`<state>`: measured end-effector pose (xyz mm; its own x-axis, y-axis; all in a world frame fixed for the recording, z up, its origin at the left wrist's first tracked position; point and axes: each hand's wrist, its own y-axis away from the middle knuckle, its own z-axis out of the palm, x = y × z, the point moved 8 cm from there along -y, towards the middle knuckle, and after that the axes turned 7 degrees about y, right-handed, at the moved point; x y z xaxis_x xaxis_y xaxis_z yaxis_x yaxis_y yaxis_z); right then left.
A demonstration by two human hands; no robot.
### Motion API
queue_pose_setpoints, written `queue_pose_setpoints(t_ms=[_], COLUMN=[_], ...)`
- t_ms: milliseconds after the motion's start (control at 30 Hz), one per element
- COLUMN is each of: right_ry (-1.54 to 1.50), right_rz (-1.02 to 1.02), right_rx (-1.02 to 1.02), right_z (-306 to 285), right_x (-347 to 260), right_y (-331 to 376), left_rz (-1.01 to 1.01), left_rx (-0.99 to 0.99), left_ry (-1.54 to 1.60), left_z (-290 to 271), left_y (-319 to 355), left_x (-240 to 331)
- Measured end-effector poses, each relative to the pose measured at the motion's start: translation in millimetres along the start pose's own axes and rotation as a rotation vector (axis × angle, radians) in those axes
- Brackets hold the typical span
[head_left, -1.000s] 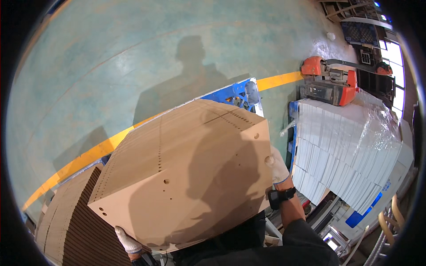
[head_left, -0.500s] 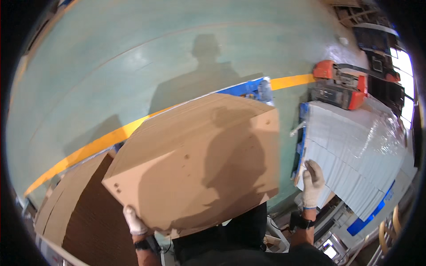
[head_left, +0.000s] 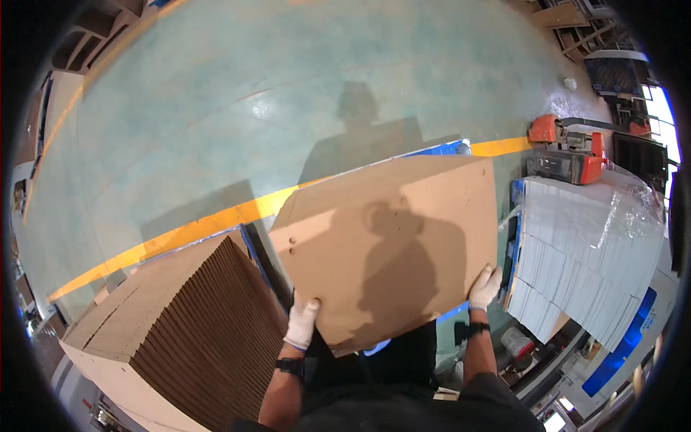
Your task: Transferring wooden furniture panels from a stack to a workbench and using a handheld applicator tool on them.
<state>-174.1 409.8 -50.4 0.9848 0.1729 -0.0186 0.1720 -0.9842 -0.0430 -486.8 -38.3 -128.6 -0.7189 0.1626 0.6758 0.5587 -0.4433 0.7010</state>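
Note:
A large brown cardboard sheet [head_left: 327, 266] lies in front of me, tilted slightly, with small round holes near its far left and far right corners. My left hand [head_left: 302, 322], in a white glove, is closed on its left edge near the close corner, thumb upward. My gloved right hand [head_left: 486, 288] grips the right edge near the close right corner. Fingers under the sheet are hidden. More brown cardboard [head_left: 389, 173] shows beyond its far edge, over a blue pallet [head_left: 450, 149]. Shadows of my head and shoulders fall across the sheet.
To the left stands a stack of brown corrugated cardboard [head_left: 209, 324]. At the right are stacked white sheets [head_left: 568, 252], partly under clear film, with a red-and-black pallet truck [head_left: 568, 155] behind. A yellow line [head_left: 180, 227] crosses the green floor [head_left: 216, 129].
My right hand, earlier off the cardboard beside the white stack, now holds the sheet's right edge. The left hand stays on the left edge. The view has shifted, showing more of the left stack.

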Motion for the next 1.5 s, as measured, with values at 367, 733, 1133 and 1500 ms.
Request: queue_pose_setpoints(t_ms=[367, 733, 1133, 1500], right_ry=[0.067, -0.033, -0.429, -0.836], right_rz=[0.097, 0.008, -0.223, 0.414], right_rx=[0.04, 0.111, -0.085, -1.265], right_z=[-1.5, -1.7, 9.3, 124.8], right_x=[-26.1, -14.2, 49.8, 229.6], right_y=[0.6, -6.1, 152.3, 422.0], left_rz=[-0.298, 0.102, 0.174, 0.081], left_rx=[-0.232, -0.223, 0.021, -0.252], left_ry=[-0.2, -0.252, -0.376, -0.418], left_z=[1.5, 10.6, 39.0, 20.3], left_y=[56.2, 58.7, 161.1, 210.9], left_x=[-96.0, -63.2, -143.0, -181.0])
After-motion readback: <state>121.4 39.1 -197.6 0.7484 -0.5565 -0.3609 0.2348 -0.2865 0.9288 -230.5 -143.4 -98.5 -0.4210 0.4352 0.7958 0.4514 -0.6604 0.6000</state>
